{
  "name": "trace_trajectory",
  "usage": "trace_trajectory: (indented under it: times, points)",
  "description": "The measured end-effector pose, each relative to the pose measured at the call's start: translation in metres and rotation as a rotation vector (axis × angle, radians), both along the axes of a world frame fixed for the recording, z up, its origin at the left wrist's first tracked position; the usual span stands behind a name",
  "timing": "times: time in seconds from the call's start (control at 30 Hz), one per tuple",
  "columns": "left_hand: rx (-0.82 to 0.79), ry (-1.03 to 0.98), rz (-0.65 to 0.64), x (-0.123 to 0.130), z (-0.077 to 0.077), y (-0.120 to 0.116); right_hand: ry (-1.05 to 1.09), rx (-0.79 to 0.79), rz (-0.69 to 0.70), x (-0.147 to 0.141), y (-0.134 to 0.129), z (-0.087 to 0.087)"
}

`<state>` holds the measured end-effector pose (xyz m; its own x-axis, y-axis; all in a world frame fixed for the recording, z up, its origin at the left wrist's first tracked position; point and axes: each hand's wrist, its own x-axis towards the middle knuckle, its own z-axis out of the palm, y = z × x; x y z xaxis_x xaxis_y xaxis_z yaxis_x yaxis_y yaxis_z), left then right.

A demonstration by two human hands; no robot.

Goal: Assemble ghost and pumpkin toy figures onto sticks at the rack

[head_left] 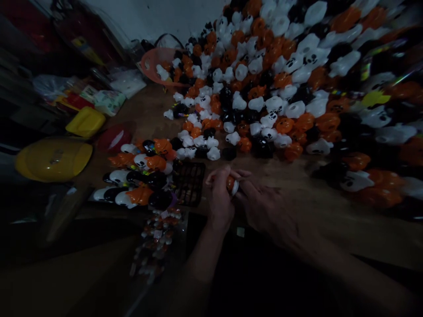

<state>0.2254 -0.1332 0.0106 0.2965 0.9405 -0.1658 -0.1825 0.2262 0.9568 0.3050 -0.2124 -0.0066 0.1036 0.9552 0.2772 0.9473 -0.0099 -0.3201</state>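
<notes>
Close to the table's front edge, my left hand (220,198) is wrapped round a small glossy plastic piece (231,185), orange with a white part. My right hand (264,204) meets it from the other side, its fingers closed against the white part. Fingers cover much of the piece, so its exact shape is hidden. Just left of my hands lies a black slatted basket (191,182). Beside that, several orange, white and black Halloween figures (140,193) lie in rows.
A large heap of pumpkin, ghost and black figures (271,101) covers the back and right of the wooden table (145,105). An orange basket (155,66) lies tipped at the back. Yellow (54,158) and red bowls (114,137) stand left. Bagged figures (157,246) hang below the edge.
</notes>
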Motion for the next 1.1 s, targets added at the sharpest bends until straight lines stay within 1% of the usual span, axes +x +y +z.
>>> trace_trajectory:
  times: [0.07, 0.17, 0.23, 0.33, 0.47, 0.6, 0.63, 0.7, 0.8, 0.87, 0.9, 0.97, 1.0, 1.1]
  points:
    - [-0.071, -0.025, 0.048, 0.006, 0.0, -0.004, -0.001, 0.062, -0.036, 0.001, -0.003, -0.001]
    - [-0.213, -0.118, 0.043, 0.01, -0.001, -0.007, -0.006, 0.128, 0.009, 0.007, -0.007, -0.002]
    - [-0.294, -0.178, 0.07, 0.011, -0.001, -0.007, -0.015, 0.121, 0.025, 0.012, -0.008, -0.001]
    - [-0.311, -0.202, 0.139, 0.008, 0.002, -0.003, -0.014, 0.087, -0.004, 0.012, -0.009, 0.005]
    - [-0.247, -0.176, 0.147, 0.001, 0.006, -0.002, 0.076, 0.041, 0.001, 0.007, -0.012, 0.015]
    - [-0.069, -0.019, 0.165, -0.01, 0.006, -0.002, 0.206, 0.015, -0.005, 0.008, -0.02, 0.022]
    - [-0.012, 0.022, 0.156, -0.012, 0.006, -0.001, 0.251, 0.009, 0.005, 0.009, -0.021, 0.022]
    - [0.093, 0.089, 0.124, -0.015, 0.005, 0.004, 0.34, -0.004, 0.067, 0.011, -0.019, 0.019]
    - [0.227, 0.163, 0.082, -0.017, 0.008, 0.013, 0.361, -0.01, 0.165, 0.014, -0.007, 0.011]
    - [0.265, 0.216, 0.056, -0.022, 0.017, 0.018, 0.39, -0.025, 0.177, 0.014, 0.001, 0.005]
    - [0.258, 0.239, 0.044, -0.027, 0.025, 0.02, 0.436, -0.043, 0.169, 0.014, 0.005, 0.003]
    - [0.248, 0.298, 0.065, -0.04, 0.042, 0.021, 0.562, -0.089, 0.161, 0.013, 0.01, 0.001]
    - [0.266, 0.342, 0.112, -0.048, 0.053, 0.02, 0.614, -0.108, 0.163, 0.012, 0.012, 0.001]
    - [0.443, 0.557, 0.265, -0.074, 0.085, 0.013, 0.656, -0.138, 0.164, 0.011, 0.019, 0.0]
